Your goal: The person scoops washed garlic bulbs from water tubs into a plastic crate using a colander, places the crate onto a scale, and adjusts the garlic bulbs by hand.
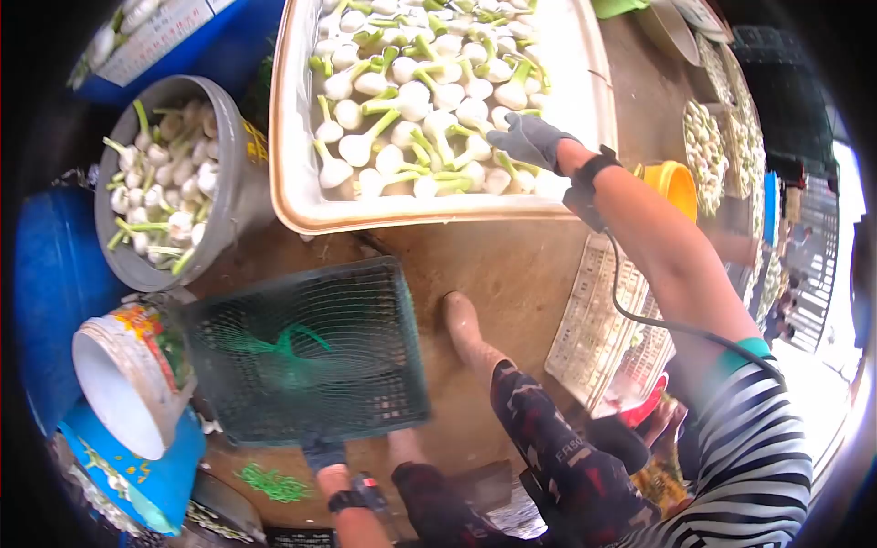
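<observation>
My right hand (533,140), in a grey glove, reaches over the right part of a large white tub (365,217). Its fingers are stretched out close to the garlic bulbs (416,100), which have short green stems and lie in water. Nothing shows in that hand. My left hand (324,454), gloved too, grips the near edge of a dark plastic crate (402,365); its fingertips are hidden by the rim. Green netting (288,352) with a gathered knot is stretched across the crate.
At left stands a grey bucket (239,183) of garlic, with a white bucket (123,384) below it. A cream crate (594,320) and a yellow container (674,187) are at right. Green strings (274,484) lie on the floor. A cable (658,321) runs along my right arm.
</observation>
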Tool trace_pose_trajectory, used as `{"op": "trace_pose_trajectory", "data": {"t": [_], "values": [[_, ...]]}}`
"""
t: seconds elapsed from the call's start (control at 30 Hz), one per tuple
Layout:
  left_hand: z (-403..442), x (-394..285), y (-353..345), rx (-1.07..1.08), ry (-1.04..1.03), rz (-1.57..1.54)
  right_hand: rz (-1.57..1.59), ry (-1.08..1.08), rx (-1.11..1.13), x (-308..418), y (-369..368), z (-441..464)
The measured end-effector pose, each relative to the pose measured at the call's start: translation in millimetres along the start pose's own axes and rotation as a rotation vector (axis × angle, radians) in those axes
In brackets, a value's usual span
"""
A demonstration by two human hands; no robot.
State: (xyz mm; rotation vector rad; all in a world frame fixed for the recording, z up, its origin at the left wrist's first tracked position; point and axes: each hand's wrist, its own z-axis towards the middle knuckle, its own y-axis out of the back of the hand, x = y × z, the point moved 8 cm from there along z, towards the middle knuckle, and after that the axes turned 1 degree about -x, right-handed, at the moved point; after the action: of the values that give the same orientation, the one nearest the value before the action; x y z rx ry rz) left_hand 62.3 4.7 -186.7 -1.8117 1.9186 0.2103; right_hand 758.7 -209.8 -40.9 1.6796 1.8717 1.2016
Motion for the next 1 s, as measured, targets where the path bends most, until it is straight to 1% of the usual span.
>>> {"op": "trace_pose_trajectory", "data": {"t": [0.03,0.07,0.1,0.17,0.2,0.23,0.3,0.37,0.4,0.47,0.53,0.57,0.6,0.63,0.67,0.77,0.8,0.83,0.9,0.97,1.0], "values": [[0.5,17.6,11.9,-0.019,0.061,-0.058,-0.077,-0.007,0.039,-6.8,-11.4,3.4],[-2.7,26.1,5.9,-0.035,0.118,-0.113,-0.215,-0.03,0.008,-23.1,-22.8,12.9],[-1.3,26.9,3.3,-0.039,0.148,-0.163,-0.244,-0.045,0.028,-29.9,-31.0,28.3],[-18.7,42.4,13.6,-0.215,0.309,-0.173,-0.276,-0.07,0.054,-36.1,-38.4,50.2],[-31.8,46.1,14.9,-0.283,0.324,-0.115,-0.349,0.008,-0.016,-30.6,-32.3,51.1],[-45.2,50.0,17.0,-0.35,0.343,-0.057,-0.3,0.029,0.017,-31.2,-29.5,51.3],[-87.1,47.2,15.3,-0.474,0.258,0.184,-0.194,0.08,0.106,-33.7,-39.9,51.7],[-105.9,65.8,20.1,0.149,0.166,0.454,-0.099,-0.003,0.121,-28.9,-41.4,33.4],[-119.0,68.4,17.2,0.085,0.251,0.413,-0.033,-0.098,0.201,-36.2,-47.3,29.9],[-136.7,85.6,-4.6,-0.015,0.421,0.318,0.379,-0.2,0.258,-40.1,-46.6,13.6],[-151.7,92.4,-13.5,-0.16,0.47,0.407,0.829,-0.305,0.299,-33.3,-35.1,-14.8],[-157.7,94.7,-10.0,-0.235,0.495,0.45,0.891,-0.317,0.305,-29.5,-28.0,-26.1],[-161.7,95.9,-5.2,-0.259,0.508,0.454,0.953,-0.326,0.311,-23.7,-20.8,-36.9],[-163.9,93.3,-5.5,-0.227,0.499,0.487,1.018,-0.329,0.32,-15.7,-13.5,-47.1],[-166.3,89.1,-5.2,-0.198,0.485,0.518,1.017,-0.299,0.355,-8.6,-5.9,-56.9],[-173.5,69.4,0.0,-0.151,0.43,0.551,1.012,-0.1,0.326,40.8,22.1,-106.7],[-172.9,61.6,1.2,-0.135,0.411,0.554,0.934,0.112,0.392,70.3,31.6,-127.7],[-171.5,56.9,4.7,-0.13,0.416,0.529,0.802,0.201,0.342,88.6,42.1,-150.2],[-163.1,50.5,14.5,-0.113,0.423,0.48,0.764,0.455,0.4,131.5,33.4,-193.6],[-154.8,45.2,19.7,0.032,0.395,0.581,0.907,0.329,0.489,168.2,-2.0,-235.1],[-150.7,40.8,19.5,0.101,0.378,0.631,0.885,0.264,0.557,178.9,-36.4,-243.4]]}}
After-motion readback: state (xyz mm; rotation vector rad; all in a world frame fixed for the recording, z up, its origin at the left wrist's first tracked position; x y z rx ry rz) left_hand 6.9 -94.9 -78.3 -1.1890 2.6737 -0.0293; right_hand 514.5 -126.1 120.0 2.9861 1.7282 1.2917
